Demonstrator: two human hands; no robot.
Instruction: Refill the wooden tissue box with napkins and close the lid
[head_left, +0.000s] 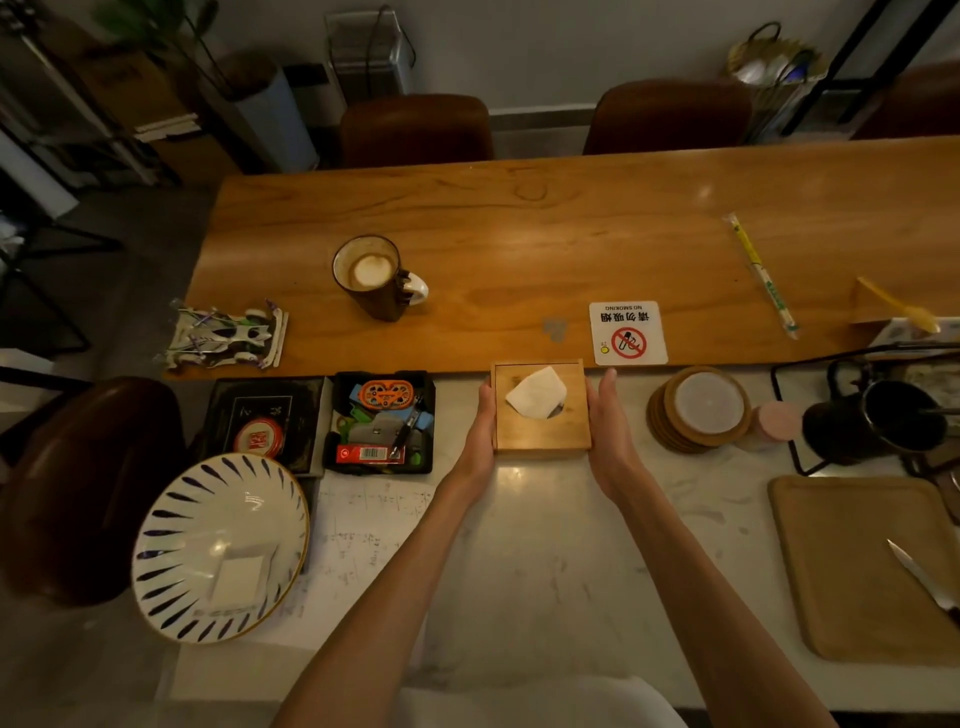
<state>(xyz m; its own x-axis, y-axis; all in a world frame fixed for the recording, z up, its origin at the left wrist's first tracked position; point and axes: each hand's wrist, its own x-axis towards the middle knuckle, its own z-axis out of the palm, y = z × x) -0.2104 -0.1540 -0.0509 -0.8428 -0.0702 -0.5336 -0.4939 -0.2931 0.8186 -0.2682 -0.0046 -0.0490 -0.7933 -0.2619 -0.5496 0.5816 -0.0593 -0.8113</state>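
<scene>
We work at a pale marble counter (545, 545) that butts against a long wooden table. The wooden tissue box (542, 415) sits at its far edge, lid on, a white napkin (536, 392) poking through the opening. Our left hand (480, 431) and right hand (608, 426) press flat against its sides, each grip open-palmed, cradling it. We judge the refill nearly finished; next, seat the lid flush.

white counter (545, 545): tissue box (541, 431) (lid on), striped bowl (221, 545), wooden tray (862, 566) | wooden table (519, 228): mug (375, 278)
</scene>
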